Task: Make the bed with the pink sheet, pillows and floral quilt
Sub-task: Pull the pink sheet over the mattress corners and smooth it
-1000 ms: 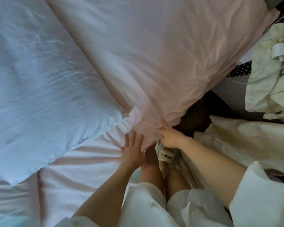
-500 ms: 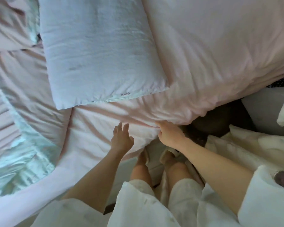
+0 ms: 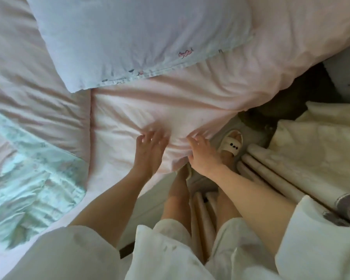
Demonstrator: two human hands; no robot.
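Pressing flat on the pink sheet point(image 3: 170, 110) at the bed's near corner, left hand point(image 3: 150, 150) and right hand point(image 3: 202, 156) lie released, fingers spread; pillows point(image 3: 129, 37) lie straight beyond, quilt point(image 3: 32, 168) leftward.

A single wide-angle head view looks steeply down from the person's own height, close over the bed's corner; the pink sheet point(image 3: 170, 110) and a pale blue pillow point(image 3: 129, 33) fill the upper frame; forearms rise from the lower edge; floor and a slippered foot point(image 3: 231, 145) sit right of centre.
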